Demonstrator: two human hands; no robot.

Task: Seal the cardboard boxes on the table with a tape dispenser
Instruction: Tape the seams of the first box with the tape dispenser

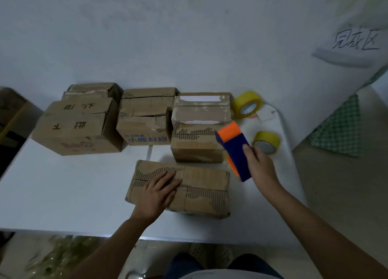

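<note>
2 hands are at work: the left hand (159,191) lies flat, fingers straight, pressing the flaps of the nearest box (201,189) on the table (63,194); the right hand (259,163) grips the tape dispenser (235,150), held in the air just beyond that box's right end. taping looks about to start; next, lower the dispenser onto the seam.
</note>
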